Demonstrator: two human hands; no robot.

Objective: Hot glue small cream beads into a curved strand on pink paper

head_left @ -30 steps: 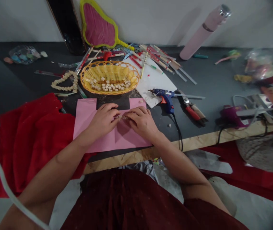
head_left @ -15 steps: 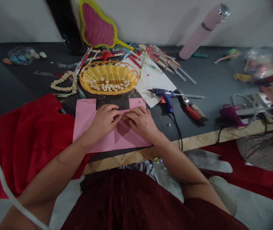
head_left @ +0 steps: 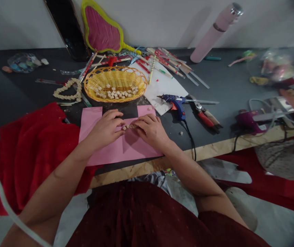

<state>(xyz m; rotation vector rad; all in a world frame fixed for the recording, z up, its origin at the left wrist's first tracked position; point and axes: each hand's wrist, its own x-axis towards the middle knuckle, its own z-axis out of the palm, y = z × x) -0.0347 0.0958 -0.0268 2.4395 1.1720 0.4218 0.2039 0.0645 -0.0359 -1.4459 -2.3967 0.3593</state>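
A short row of small beige pieces point(head_left: 128, 127), joined side by side, lies over the pink paper point(head_left: 108, 154). My right hand point(head_left: 152, 130) has its fingers closed round the right end of this row, which they partly hide. At the left end is my left hand point(head_left: 107, 127), thumb and fingers apart and with nothing visible between them. Beyond both hands, a yellow woven basket point(head_left: 116, 73) holds several loose pieces of the same kind. A heart-shaped outline point(head_left: 68, 91) made of similar beige pieces lies left of the basket.
A blue glue gun point(head_left: 179, 108) and red-handled pliers point(head_left: 205, 118) lie to the right. Red cloth point(head_left: 38, 144) covers the left side. Behind are glue sticks and wooden sticks point(head_left: 172, 63), a leaning phone point(head_left: 68, 27), a yellow-rimmed hand fan point(head_left: 103, 27) and a pink bottle point(head_left: 214, 37).
My left hand has drawn back slightly to the left and its fingers have parted, showing more of the row's left end. My right hand stays on the right end.
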